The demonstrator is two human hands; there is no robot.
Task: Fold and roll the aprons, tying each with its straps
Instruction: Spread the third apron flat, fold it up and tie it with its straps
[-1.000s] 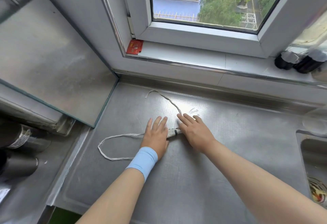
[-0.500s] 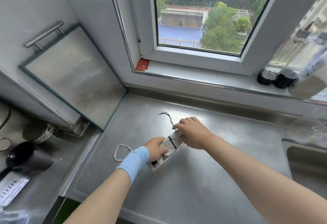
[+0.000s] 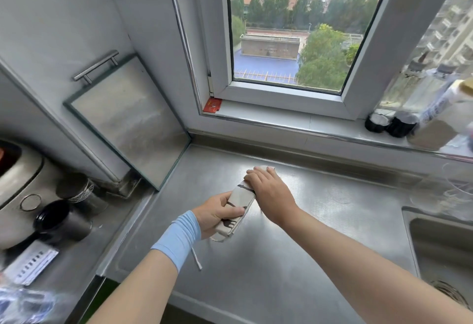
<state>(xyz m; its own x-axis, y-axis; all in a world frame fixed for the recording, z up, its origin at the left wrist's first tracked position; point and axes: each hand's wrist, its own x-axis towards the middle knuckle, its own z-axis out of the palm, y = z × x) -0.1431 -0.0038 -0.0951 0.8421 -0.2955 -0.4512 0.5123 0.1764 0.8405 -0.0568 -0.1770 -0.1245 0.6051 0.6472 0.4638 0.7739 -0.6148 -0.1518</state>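
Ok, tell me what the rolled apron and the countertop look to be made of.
Rolled apron: woven cloth, probably cotton or canvas, matte off-white with a dark print; it bends softly under the grip. Countertop: stainless steel by the look, brushed with a fine embossed texture; it shows grey, blurred glare from the window.
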